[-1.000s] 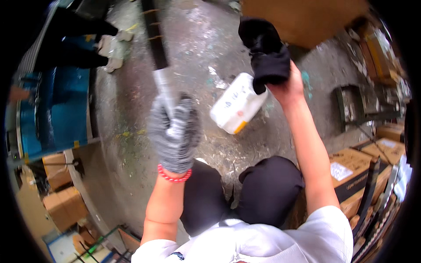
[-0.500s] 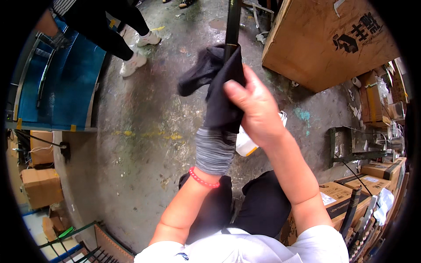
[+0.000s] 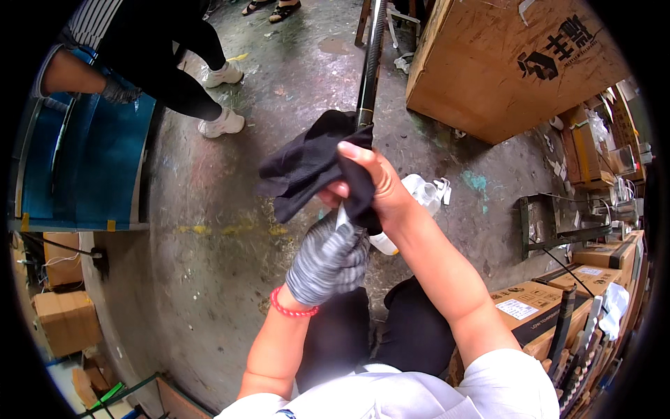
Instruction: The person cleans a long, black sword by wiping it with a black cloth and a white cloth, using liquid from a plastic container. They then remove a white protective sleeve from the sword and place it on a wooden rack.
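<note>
Left hand (image 3: 328,262): in a grey striped glove, forearm rising from below, grip closed around the lower end of the pole (image 3: 368,77).
Right hand (image 3: 380,192): bare, just above the left, pinching a black cloth (image 3: 307,167) against the pole.
Pole: dark, runs up and away over the concrete floor (image 3: 209,265).
Change: the cloth has slid slightly lower along the pole; a bottle (image 3: 422,195) now shows behind the wrist.

Head fisheye, looking steeply down, close above floor (image 3: 209,265)

grey knit glove (image 3: 326,260), red bead bracelet (image 3: 291,311), white shirt (image 3: 419,391).
</note>
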{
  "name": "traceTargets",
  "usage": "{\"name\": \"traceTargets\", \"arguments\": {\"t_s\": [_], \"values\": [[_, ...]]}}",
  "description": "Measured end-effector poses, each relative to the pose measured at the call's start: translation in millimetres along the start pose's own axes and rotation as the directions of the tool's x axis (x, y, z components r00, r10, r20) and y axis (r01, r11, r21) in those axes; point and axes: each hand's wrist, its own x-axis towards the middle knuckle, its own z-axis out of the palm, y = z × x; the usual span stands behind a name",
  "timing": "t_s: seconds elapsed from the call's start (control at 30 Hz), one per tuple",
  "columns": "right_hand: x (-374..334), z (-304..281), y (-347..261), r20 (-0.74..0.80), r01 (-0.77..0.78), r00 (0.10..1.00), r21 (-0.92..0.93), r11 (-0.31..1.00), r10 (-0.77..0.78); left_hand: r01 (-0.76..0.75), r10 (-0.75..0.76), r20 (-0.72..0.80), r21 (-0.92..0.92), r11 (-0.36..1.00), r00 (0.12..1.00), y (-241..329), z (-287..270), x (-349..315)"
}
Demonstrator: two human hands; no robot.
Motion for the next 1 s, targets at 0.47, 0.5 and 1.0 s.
{"name": "traceTargets", "arguments": {"t_s": [0.47, 0.5, 1.0], "values": [[25.0, 40.2, -13.4, -0.107, 0.048, 0.991, -0.244, 0.969, -0.076, 0.302, -0.291, 0.142, -0.707, 0.639, 0.946, 39.2, -21.8, -33.8], [12.3, 46.0, -4.5, -0.112, 0.009, 0.993, -0.226, 0.974, -0.035, 0.397, -0.172, 0.358, -0.824, 0.404, 0.918, 33.9, -32.1, -33.1], [35.4, 34.0, -60.4, 0.026, 0.266, 0.964, -0.059, 0.962, -0.265, 0.591, 0.099, 0.584, -0.804, -0.068, 0.806, 27.0, -11.4, -57.2]]}}
